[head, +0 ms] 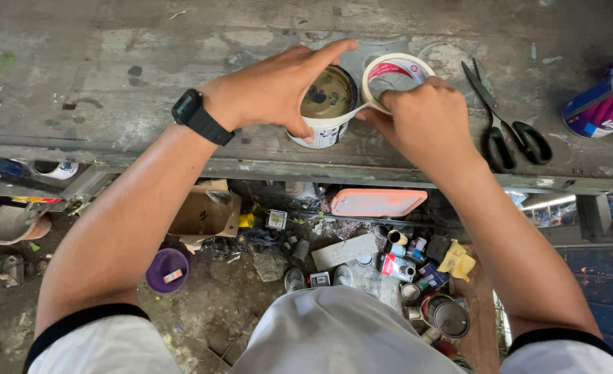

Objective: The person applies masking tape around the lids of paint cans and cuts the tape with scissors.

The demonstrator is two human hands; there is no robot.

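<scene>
The left hand [272, 90] grips a small can [326, 107] on the desk [112, 83]. The right hand [424, 121] pinches a tape roll [396, 69]. Black scissors [507, 135] lie just right.

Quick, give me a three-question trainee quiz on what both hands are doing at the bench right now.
1. True or false: the left hand steadies the small round white tin.
2. Which hand holds the white roll of masking tape?
3. The black-handled scissors lie: A) in a grip, B) on the worn grey workbench to the right of the right hand, C) on the floor.

Key: 1 true; 2 right hand; 3 B.
</scene>
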